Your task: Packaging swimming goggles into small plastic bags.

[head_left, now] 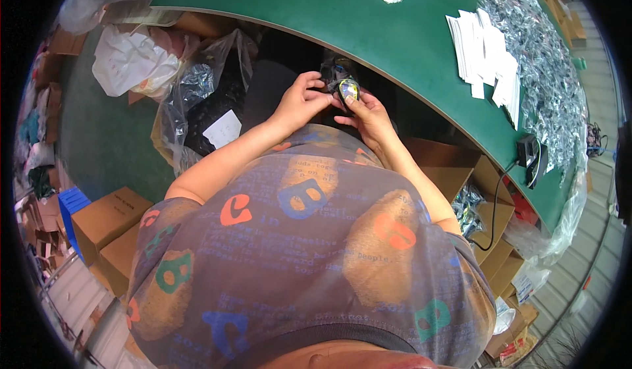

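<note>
Just short of the green table's edge, over my lap, I hold a small black item [349,90] with a shiny, oval, yellow-silver face; its exact kind does not show clearly. My right hand [370,115] pinches it, thumb over the rim of the face. From the other side, my left hand [304,100] has its fingers bent around the item's dark, crinkled-looking part [334,71]. What that dark part is, and the left fingertips' exact contact, are partly lost in shadow.
The green table [395,33] curves ahead, bearing white paper slips [484,56] and a heap of clear-wrapped packets [546,86]. A black device [530,155] with a cable sits near its edge. Open cartons [494,191] stand at right, a plastic bag [197,99] and brown boxes [108,221] at left.
</note>
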`<act>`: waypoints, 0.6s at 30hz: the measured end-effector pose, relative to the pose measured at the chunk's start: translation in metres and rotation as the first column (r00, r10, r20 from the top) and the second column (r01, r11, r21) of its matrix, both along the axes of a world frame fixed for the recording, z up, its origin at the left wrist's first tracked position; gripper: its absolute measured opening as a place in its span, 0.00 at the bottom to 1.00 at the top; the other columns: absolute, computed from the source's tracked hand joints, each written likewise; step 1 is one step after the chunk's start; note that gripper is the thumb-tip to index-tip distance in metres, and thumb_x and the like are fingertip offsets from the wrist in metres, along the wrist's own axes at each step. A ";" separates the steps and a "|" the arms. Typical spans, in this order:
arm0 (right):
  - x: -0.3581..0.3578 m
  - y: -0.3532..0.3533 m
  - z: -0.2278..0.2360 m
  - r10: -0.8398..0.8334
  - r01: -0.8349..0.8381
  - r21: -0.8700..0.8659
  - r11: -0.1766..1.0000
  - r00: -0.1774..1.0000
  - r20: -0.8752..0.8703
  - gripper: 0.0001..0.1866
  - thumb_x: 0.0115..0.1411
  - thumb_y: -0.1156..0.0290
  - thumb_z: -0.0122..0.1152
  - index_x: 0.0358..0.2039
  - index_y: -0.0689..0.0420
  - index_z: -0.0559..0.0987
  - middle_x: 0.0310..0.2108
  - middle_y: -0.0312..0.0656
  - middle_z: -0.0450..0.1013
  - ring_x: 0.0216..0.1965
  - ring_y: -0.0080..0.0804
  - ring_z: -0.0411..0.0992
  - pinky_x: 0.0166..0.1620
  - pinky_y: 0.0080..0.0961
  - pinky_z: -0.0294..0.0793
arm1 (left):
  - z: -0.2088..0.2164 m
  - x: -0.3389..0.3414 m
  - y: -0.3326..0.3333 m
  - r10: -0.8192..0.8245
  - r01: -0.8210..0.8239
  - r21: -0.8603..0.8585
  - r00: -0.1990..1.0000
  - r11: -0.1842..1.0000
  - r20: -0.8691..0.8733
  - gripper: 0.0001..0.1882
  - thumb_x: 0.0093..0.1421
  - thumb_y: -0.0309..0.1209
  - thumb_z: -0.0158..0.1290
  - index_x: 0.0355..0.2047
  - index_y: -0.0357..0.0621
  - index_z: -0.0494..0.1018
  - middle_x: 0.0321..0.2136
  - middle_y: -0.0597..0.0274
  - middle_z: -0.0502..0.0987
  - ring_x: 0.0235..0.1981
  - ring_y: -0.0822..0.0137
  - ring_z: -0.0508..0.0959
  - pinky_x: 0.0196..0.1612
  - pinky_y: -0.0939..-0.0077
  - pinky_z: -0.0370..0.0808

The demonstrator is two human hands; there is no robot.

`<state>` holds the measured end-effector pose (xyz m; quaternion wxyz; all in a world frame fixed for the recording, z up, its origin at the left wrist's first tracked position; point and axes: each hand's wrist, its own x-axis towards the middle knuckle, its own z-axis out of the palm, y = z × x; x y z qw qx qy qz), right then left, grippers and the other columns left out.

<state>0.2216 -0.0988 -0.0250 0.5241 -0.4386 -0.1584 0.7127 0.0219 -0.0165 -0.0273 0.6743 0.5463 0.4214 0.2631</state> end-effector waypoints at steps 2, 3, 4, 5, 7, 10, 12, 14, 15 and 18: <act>-0.002 0.000 -0.005 0.001 -0.001 0.022 1.000 1.000 0.018 0.25 0.68 0.72 0.64 0.63 0.61 0.69 0.53 0.44 0.78 0.53 0.33 0.79 0.44 0.29 0.88 | 0.000 0.003 -0.002 -0.009 0.028 0.320 0.998 0.947 -0.058 0.23 0.61 0.30 0.63 0.55 0.40 0.70 0.45 0.58 0.77 0.45 0.68 0.80 0.44 0.74 0.77; -0.006 0.001 -0.005 0.005 -0.005 0.000 1.000 1.000 0.025 0.28 0.68 0.73 0.64 0.65 0.60 0.67 0.54 0.44 0.77 0.53 0.34 0.79 0.43 0.29 0.88 | 0.000 0.005 -0.001 -0.008 0.026 0.322 0.998 0.947 -0.058 0.23 0.61 0.30 0.63 0.55 0.40 0.70 0.45 0.58 0.77 0.45 0.68 0.80 0.44 0.74 0.77; -0.007 0.001 -0.004 0.006 -0.006 0.001 1.000 1.000 0.026 0.28 0.68 0.73 0.64 0.65 0.60 0.67 0.54 0.44 0.77 0.53 0.34 0.79 0.43 0.29 0.88 | -0.001 0.007 0.004 -0.017 0.048 0.403 0.997 0.914 -0.082 0.19 0.62 0.29 0.61 0.52 0.39 0.72 0.43 0.58 0.78 0.43 0.68 0.81 0.44 0.74 0.77; -0.007 0.002 -0.003 0.004 -0.005 0.013 1.000 0.999 0.045 0.29 0.68 0.74 0.64 0.66 0.60 0.65 0.55 0.45 0.77 0.53 0.35 0.79 0.43 0.29 0.88 | -0.001 0.008 0.007 -0.024 0.073 0.481 0.994 0.874 -0.106 0.15 0.64 0.28 0.59 0.49 0.39 0.73 0.41 0.58 0.79 0.42 0.69 0.81 0.44 0.75 0.78; -0.010 0.002 0.002 0.006 -0.008 0.026 1.000 0.998 0.068 0.30 0.67 0.74 0.64 0.66 0.60 0.64 0.55 0.45 0.76 0.53 0.35 0.80 0.42 0.29 0.88 | -0.010 0.007 0.009 -0.028 0.056 0.432 0.997 0.900 -0.072 0.12 0.64 0.26 0.58 0.47 0.38 0.74 0.40 0.58 0.79 0.40 0.69 0.81 0.43 0.74 0.78; -0.011 -0.001 0.005 -0.007 0.006 0.046 0.999 1.000 0.030 0.31 0.67 0.74 0.64 0.67 0.59 0.62 0.55 0.46 0.76 0.52 0.36 0.80 0.42 0.30 0.88 | -0.016 0.006 0.009 -0.040 0.039 0.326 0.999 0.945 -0.005 0.07 0.65 0.23 0.55 0.44 0.38 0.76 0.37 0.60 0.81 0.37 0.68 0.82 0.42 0.72 0.79; -0.008 -0.001 0.002 -0.031 0.031 0.000 1.000 1.000 -0.003 0.30 0.68 0.73 0.64 0.66 0.59 0.63 0.54 0.47 0.76 0.51 0.37 0.81 0.39 0.29 0.89 | -0.016 0.004 0.007 -0.038 0.060 0.366 0.997 0.929 -0.066 0.07 0.65 0.24 0.56 0.43 0.38 0.77 0.37 0.60 0.81 0.37 0.69 0.82 0.42 0.73 0.79; -0.007 0.000 -0.002 -0.024 0.025 -0.017 1.000 0.999 0.030 0.28 0.67 0.73 0.65 0.64 0.59 0.64 0.54 0.47 0.76 0.51 0.37 0.81 0.36 0.28 0.88 | -0.016 0.004 0.007 -0.044 0.065 0.375 0.997 0.925 -0.064 0.07 0.65 0.25 0.57 0.43 0.38 0.77 0.37 0.60 0.81 0.37 0.70 0.81 0.42 0.73 0.79; -0.006 0.001 -0.004 -0.012 0.014 -0.032 0.999 0.998 0.064 0.27 0.67 0.72 0.65 0.62 0.60 0.65 0.54 0.47 0.76 0.50 0.37 0.81 0.33 0.27 0.88 | -0.017 0.003 0.007 -0.046 0.066 0.384 0.997 0.921 -0.061 0.07 0.65 0.25 0.57 0.43 0.39 0.77 0.37 0.60 0.81 0.37 0.70 0.81 0.42 0.73 0.79; -0.009 0.003 -0.007 -0.013 0.021 -0.060 0.998 0.991 0.135 0.24 0.68 0.70 0.66 0.59 0.59 0.68 0.51 0.45 0.77 0.49 0.36 0.81 0.29 0.22 0.86 | -0.021 0.003 0.008 -0.062 0.073 0.357 0.997 0.931 -0.041 0.06 0.66 0.26 0.58 0.42 0.39 0.77 0.36 0.62 0.81 0.35 0.71 0.81 0.41 0.74 0.78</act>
